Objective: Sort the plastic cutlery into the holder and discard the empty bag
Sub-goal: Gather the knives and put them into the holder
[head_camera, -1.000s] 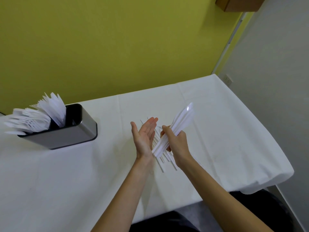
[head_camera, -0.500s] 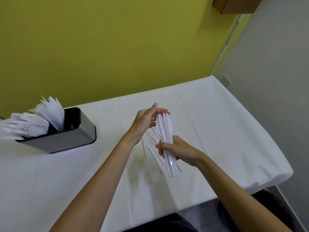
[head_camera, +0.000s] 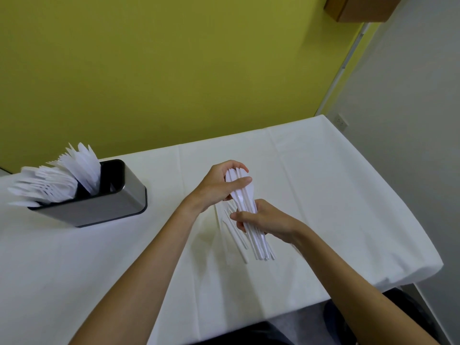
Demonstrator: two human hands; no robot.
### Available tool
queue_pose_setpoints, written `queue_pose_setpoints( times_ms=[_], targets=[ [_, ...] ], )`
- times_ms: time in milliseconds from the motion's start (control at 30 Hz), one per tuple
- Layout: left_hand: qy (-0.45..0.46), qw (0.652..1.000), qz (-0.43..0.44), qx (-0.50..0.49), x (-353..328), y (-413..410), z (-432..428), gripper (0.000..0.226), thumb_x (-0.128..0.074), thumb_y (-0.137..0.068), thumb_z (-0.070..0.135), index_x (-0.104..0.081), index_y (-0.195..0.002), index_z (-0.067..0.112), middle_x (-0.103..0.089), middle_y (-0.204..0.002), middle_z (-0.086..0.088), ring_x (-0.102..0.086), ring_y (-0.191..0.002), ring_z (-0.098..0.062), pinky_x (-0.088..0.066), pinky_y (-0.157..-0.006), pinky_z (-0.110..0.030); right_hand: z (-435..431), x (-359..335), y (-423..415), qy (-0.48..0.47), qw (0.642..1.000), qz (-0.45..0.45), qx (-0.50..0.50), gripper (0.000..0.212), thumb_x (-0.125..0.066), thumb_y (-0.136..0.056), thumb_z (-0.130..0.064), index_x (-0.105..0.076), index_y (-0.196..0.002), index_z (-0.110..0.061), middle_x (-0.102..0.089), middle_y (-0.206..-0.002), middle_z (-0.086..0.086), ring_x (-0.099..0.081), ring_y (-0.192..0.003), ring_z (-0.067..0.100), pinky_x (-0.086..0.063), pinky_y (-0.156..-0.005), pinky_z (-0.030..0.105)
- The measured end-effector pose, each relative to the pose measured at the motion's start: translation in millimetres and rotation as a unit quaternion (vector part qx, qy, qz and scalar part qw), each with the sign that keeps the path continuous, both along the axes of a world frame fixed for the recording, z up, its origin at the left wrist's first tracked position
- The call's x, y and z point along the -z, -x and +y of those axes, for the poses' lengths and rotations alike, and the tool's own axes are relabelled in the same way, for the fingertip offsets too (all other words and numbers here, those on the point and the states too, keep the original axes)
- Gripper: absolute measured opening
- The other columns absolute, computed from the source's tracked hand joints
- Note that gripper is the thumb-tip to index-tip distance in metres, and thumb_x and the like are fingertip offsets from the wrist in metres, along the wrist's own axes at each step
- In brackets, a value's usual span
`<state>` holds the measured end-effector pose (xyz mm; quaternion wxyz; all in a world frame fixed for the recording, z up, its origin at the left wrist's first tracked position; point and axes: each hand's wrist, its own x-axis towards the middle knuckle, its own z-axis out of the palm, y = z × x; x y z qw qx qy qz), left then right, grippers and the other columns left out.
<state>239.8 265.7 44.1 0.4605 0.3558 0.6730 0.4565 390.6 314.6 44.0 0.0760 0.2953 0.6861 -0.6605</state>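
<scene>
Cutlery (head_camera: 247,198) points away, handles nearward.

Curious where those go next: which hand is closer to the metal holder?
Left. The left hand sits right of the holder, gripping the cutlery bundle at its top; the right hand holds its handles, farther right.

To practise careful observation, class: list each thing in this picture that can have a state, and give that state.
Spoon bundle: held by both hands.
Left hand: grips its bowl end.
Right hand: grips its handles.
Loose cutlery: lying on the table.
Holder: upright, partly filled.
</scene>
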Motion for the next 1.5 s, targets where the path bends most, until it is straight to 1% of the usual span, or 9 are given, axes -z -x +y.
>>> queue_pose_setpoints(
  times_ms=[200,400,467,567,833,1033,1233,1433,1500],
  targets=[
    [-0.014,1.0,0.01,0.015,-4.0,11.5,-8.6,0.019,-0.07,-0.086,0.02,-0.062,-0.102,0.016,-0.049,-0.07,0.004,-0.048,-0.057,-0.005,-0.041,-0.049,-0.018,7.2,-1.4,9.1,0.065,0.997,0.011,-0.049,0.029,-0.048,-0.096,-0.037,-0.06,-0.079,-0.016,-0.061,-0.072,0.001,-0.044,-0.061,0.016,-0.03,-0.054,0.024],
    [-0.039,0.998,0.025,-0.046,-16.7,36.1,-36.0,0.025,-0.069,-0.086,0.019,-0.062,-0.109,0.014,-0.051,-0.074,0.009,-0.047,-0.051,0.0,-0.039,-0.046,-0.016,1.8,-4.4,46.4,0.006,0.993,0.031,-0.113,0.032,-0.047,-0.098,-0.031,-0.064,-0.078,-0.012,-0.064,-0.07,0.002,-0.042,-0.053,0.017,-0.03,-0.048,0.019],
    [-0.049,0.993,0.052,-0.092,-21.5,52.5,-53.3,0.026,-0.068,-0.087,0.024,-0.062,-0.112,0.021,-0.053,-0.081,0.011,-0.048,-0.057,-0.002,-0.04,-0.05,-0.017,-5.3,-8.5,68.4,-0.008,0.989,0.041,-0.141,0.032,-0.048,-0.098,-0.032,-0.064,-0.081,-0.01,-0.064,-0.071,0.003,-0.042,-0.058,0.022,-0.031,-0.048,0.021],
    [-0.083,0.979,0.07,-0.17,-29.8,80.2,-80.4,0.025,-0.067,-0.087,0.03,-0.061,-0.111,0.026,-0.061,-0.097,0.007,-0.054,-0.075,-0.006,-0.047,-0.061,-0.017,-20.0,-13.8,101.7,-0.024,0.986,0.065,-0.152,0.033,-0.048,-0.098,-0.03,-0.063,-0.079,-0.007,-0.064,-0.071,0.006,-0.039,-0.05,0.015,-0.03,-0.045,0.018],
    [-0.199,0.897,0.097,-0.383,-73.2,161.0,-168.9,0.021,-0.057,-0.088,0.029,-0.063,-0.105,0.018,-0.07,-0.1,0.006,-0.064,-0.102,-0.01,-0.05,-0.089,-0.027,-68.4,-22.3,193.3,-0.046,0.987,0.151,-0.003,0.038,-0.05,-0.097,-0.032,-0.063,-0.077,-0.003,-0.053,-0.068,0.017,-0.037,-0.046,0.014,-0.032,-0.044,0.019],
    [-0.197,0.846,0.111,-0.484,-64.0,215.3,-221.6,0.023,-0.045,-0.099,0.02,-0.064,-0.108,0.012,-0.067,-0.109,0.001,-0.059,-0.108,-0.004,-0.043,-0.096,-0.018,-100.9,-24.3,249.2,-0.083,0.966,0.211,0.122,0.038,-0.05,-0.098,-0.027,-0.063,-0.076,0.001,-0.053,-0.058,0.016,-0.044,-0.041,0.013,-0.036,-0.043,0.021],
    [-0.127,0.858,0.006,-0.497,-17.4,239.1,-240.6,0.038,-0.03,-0.104,0.03,-0.062,-0.113,0.012,-0.063,-0.121,-0.005,-0.054,-0.122,-0.018,-0.039,-0.104,-0.034,-121.6,-8.9,270.8,-0.148,0.939,0.217,0.223,0.044,-0.054,-0.095,-0.027,-0.065,-0.071,0.008,-0.055,-0.049,0.008,-0.05,-0.042,0.01,-0.039,-0.045,0.02],
    [-0.103,0.861,-0.114,-0.484,14.4,240.8,-242.7,0.046,-0.025,-0.103,0.039,-0.06,-0.115,0.012,-0.061,-0.124,-0.007,-0.053,-0.123,-0.022,-0.039,-0.103,-0.034,-136.1,9.6,270.5,-0.288,0.917,0.199,0.191,0.046,-0.06,-0.092,-0.023,-0.053,-0.06,0.009,-0.052,-0.049,0.02,-0.047,-0.043,0.024,-0.031,-0.043,0.032],
    [-0.101,0.865,-0.139,-0.472,19.6,239.3,-241.8,0.048,-0.023,-0.103,0.041,-0.059,-0.116,0.012,-0.061,-0.125,-0.01,-0.055,-0.119,-0.022,-0.041,-0.101,-0.034,-139.5,15.3,268.8,-0.314,0.917,0.178,0.168,0.038,-0.063,-0.09,-0.024,-0.051,-0.062,-0.002,-0.047,-0.048,0.005,-0.042,-0.042,0.01,-0.028,-0.043,0.019]
  ],
)
